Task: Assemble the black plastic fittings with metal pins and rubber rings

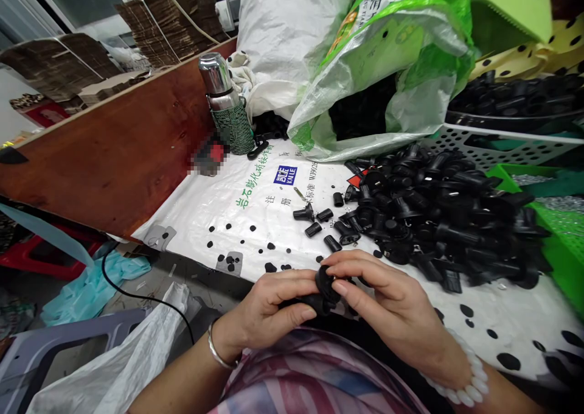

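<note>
At the near edge of the work surface, both my hands meet on a black plastic part [325, 285] with a round flanged end. My left hand [269, 307] is closed around its body from the left, thumb below and fingers above. From the right, the fingertips and thumb of my right hand [392, 295] pinch the flanged end. Fingers hide much of the part. Just beyond lie a few loose short black cylinders [333, 243] and a flanged black piece [303, 212]. A large heap of similar black parts [424, 219] spreads to the right.
A printed white sheet [255, 219] with black spots covers the surface. Behind stand a steel flask [223, 97], a white sack [287, 24] and an open green-and-white bag [314, 109]. A wooden board [114, 152] borders the left; a green basket [563, 243] sits at right.
</note>
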Demonstrator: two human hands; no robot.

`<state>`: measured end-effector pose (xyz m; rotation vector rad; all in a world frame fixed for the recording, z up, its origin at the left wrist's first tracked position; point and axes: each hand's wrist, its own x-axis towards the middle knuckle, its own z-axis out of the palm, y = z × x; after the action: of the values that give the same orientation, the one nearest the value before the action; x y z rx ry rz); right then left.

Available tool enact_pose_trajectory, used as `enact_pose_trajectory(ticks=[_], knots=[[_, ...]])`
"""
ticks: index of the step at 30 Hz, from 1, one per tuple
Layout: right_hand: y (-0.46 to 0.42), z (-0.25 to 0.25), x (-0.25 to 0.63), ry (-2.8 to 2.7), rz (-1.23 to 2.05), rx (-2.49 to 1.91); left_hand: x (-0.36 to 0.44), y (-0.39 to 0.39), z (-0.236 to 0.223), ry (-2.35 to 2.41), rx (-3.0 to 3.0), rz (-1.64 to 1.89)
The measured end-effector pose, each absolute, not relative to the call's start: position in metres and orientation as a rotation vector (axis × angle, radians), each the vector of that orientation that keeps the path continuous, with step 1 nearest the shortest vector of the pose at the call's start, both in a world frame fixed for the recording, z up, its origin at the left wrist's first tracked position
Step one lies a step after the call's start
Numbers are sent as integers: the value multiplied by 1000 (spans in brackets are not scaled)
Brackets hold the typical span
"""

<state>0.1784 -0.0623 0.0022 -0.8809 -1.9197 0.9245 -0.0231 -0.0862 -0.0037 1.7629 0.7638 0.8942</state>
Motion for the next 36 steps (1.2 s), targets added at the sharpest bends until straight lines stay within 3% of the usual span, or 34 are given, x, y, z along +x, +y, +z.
enact_pose_trajectory(ticks=[7,14,36], knots=[[-61,5,192,-1689,842,-947,-19,-87,-12,784,1345,983],[-64,11,196,-1847,797,-828,-13,-87,-22,647,875,913],[-61,5,193,-2174,657,-627,-12,-86,-30,585,654,772]])
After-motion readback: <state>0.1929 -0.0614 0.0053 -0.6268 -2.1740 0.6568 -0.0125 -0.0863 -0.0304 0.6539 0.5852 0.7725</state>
